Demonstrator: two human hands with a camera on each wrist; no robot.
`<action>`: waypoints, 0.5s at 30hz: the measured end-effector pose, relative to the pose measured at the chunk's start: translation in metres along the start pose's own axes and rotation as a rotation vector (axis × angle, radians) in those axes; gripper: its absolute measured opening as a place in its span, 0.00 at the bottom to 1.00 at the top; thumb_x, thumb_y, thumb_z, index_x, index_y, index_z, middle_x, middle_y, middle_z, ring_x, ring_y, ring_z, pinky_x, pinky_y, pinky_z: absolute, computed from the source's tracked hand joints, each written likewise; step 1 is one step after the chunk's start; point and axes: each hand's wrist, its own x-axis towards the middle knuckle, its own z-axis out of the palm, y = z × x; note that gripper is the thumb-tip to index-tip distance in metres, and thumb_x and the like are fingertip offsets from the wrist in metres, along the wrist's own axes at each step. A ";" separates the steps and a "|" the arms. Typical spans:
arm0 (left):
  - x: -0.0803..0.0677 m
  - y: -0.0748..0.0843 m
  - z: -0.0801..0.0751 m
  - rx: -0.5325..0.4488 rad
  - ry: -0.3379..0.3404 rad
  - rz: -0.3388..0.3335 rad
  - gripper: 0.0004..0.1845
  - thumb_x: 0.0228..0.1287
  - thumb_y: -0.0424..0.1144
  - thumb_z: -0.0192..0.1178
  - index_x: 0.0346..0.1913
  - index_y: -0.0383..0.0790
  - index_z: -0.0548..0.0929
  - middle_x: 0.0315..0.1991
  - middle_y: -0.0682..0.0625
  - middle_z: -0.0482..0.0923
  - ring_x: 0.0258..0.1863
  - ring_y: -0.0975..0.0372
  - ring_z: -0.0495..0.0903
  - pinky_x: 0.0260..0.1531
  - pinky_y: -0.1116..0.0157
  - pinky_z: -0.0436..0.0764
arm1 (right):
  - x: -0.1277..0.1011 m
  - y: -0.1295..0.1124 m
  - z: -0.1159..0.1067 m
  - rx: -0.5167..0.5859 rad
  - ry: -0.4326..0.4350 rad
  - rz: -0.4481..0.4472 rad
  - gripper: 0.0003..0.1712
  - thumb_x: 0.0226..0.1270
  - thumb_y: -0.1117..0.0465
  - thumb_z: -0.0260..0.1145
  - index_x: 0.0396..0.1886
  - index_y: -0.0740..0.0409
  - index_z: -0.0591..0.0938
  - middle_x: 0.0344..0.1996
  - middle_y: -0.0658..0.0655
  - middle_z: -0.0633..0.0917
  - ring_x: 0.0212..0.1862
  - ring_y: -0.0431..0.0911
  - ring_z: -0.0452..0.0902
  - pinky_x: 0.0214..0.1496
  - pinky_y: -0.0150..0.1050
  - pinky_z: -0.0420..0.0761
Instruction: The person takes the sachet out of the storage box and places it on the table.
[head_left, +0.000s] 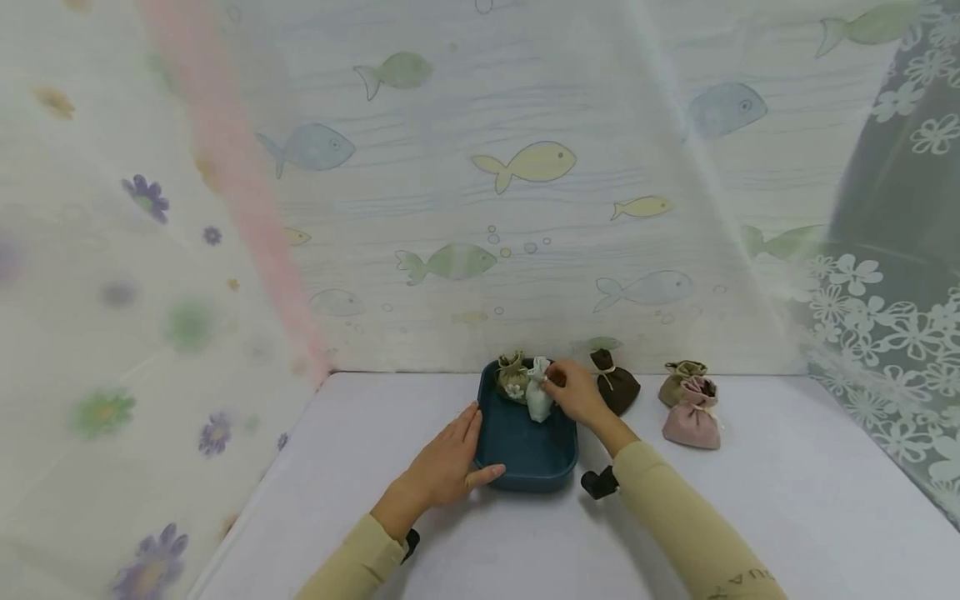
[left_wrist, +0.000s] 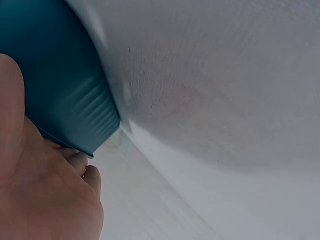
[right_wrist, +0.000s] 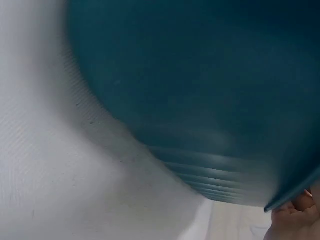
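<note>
A dark blue rectangular tray (head_left: 528,458) sits on the white table. My left hand (head_left: 444,460) rests along its left side, fingers fairly straight against the wall and the thumb by the front rim. In the left wrist view that hand (left_wrist: 47,187) touches the tray's ribbed wall (left_wrist: 75,100). My right hand (head_left: 576,392) pinches a small white drawstring pouch (head_left: 538,402) at the tray's far end. Beside that pouch, inside the tray, is an olive-tan pouch (head_left: 512,383) with a pale flower. The right wrist view shows mostly tray wall (right_wrist: 175,100); the pouch is hidden there.
A dark brown pouch (head_left: 621,392) lies just right of the tray, partly behind my right hand. Farther right, a pink pouch (head_left: 692,423) stands in front of an olive one (head_left: 671,389). Fish-printed curtain (head_left: 525,217) hangs behind the table's far edge.
</note>
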 end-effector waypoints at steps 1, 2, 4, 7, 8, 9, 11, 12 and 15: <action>0.001 0.000 0.001 0.002 0.000 0.000 0.53 0.74 0.70 0.46 0.79 0.25 0.51 0.82 0.34 0.44 0.80 0.46 0.51 0.76 0.50 0.60 | 0.000 0.000 -0.002 0.009 -0.002 0.003 0.08 0.73 0.62 0.67 0.43 0.64 0.83 0.39 0.60 0.84 0.41 0.52 0.80 0.41 0.47 0.81; 0.001 0.000 0.001 -0.002 0.005 0.004 0.53 0.74 0.70 0.46 0.79 0.24 0.52 0.82 0.34 0.44 0.80 0.45 0.52 0.76 0.50 0.60 | 0.000 -0.001 -0.004 0.018 -0.001 -0.004 0.07 0.73 0.63 0.67 0.43 0.64 0.83 0.39 0.61 0.84 0.41 0.53 0.80 0.41 0.47 0.81; 0.001 -0.001 0.002 -0.007 0.012 0.008 0.54 0.74 0.70 0.47 0.79 0.24 0.52 0.81 0.33 0.44 0.80 0.45 0.52 0.75 0.49 0.60 | -0.002 -0.002 -0.009 0.028 0.009 -0.012 0.07 0.73 0.63 0.67 0.42 0.64 0.83 0.39 0.61 0.84 0.42 0.53 0.80 0.42 0.47 0.81; 0.001 -0.001 0.003 -0.008 0.019 0.010 0.54 0.73 0.71 0.46 0.79 0.23 0.52 0.81 0.32 0.45 0.79 0.44 0.53 0.75 0.47 0.61 | -0.005 -0.007 -0.017 0.035 0.031 -0.047 0.08 0.73 0.63 0.67 0.43 0.65 0.83 0.40 0.61 0.85 0.42 0.54 0.80 0.43 0.48 0.81; 0.000 -0.002 0.003 -0.007 0.022 0.012 0.55 0.73 0.71 0.45 0.79 0.23 0.52 0.81 0.32 0.45 0.79 0.44 0.54 0.74 0.46 0.61 | -0.006 -0.009 -0.020 0.040 0.042 -0.056 0.08 0.73 0.63 0.68 0.43 0.65 0.83 0.40 0.62 0.85 0.43 0.54 0.80 0.43 0.49 0.81; 0.000 -0.002 0.003 -0.005 0.024 0.012 0.55 0.73 0.72 0.45 0.79 0.23 0.52 0.81 0.32 0.45 0.79 0.44 0.54 0.74 0.47 0.61 | -0.007 -0.011 -0.023 0.050 0.050 -0.056 0.08 0.73 0.62 0.68 0.44 0.64 0.84 0.41 0.61 0.85 0.44 0.54 0.80 0.45 0.50 0.81; 0.000 -0.001 0.002 -0.007 0.029 0.016 0.55 0.73 0.72 0.45 0.78 0.23 0.52 0.81 0.32 0.45 0.79 0.43 0.54 0.74 0.46 0.62 | -0.008 -0.014 -0.030 0.055 0.063 -0.061 0.09 0.73 0.62 0.68 0.45 0.64 0.84 0.42 0.61 0.85 0.46 0.55 0.81 0.47 0.51 0.82; 0.000 -0.001 0.002 -0.010 0.029 0.017 0.55 0.73 0.71 0.45 0.78 0.23 0.53 0.81 0.32 0.46 0.79 0.43 0.54 0.74 0.46 0.62 | -0.009 -0.016 -0.033 0.060 0.065 -0.064 0.09 0.73 0.62 0.68 0.46 0.63 0.84 0.43 0.61 0.85 0.46 0.55 0.81 0.49 0.51 0.82; 0.001 -0.001 0.003 -0.016 0.024 0.014 0.54 0.73 0.71 0.46 0.78 0.23 0.52 0.81 0.32 0.45 0.79 0.44 0.53 0.75 0.47 0.61 | -0.012 -0.020 -0.043 0.066 0.071 -0.067 0.10 0.73 0.62 0.68 0.48 0.63 0.84 0.44 0.61 0.85 0.49 0.56 0.81 0.52 0.53 0.82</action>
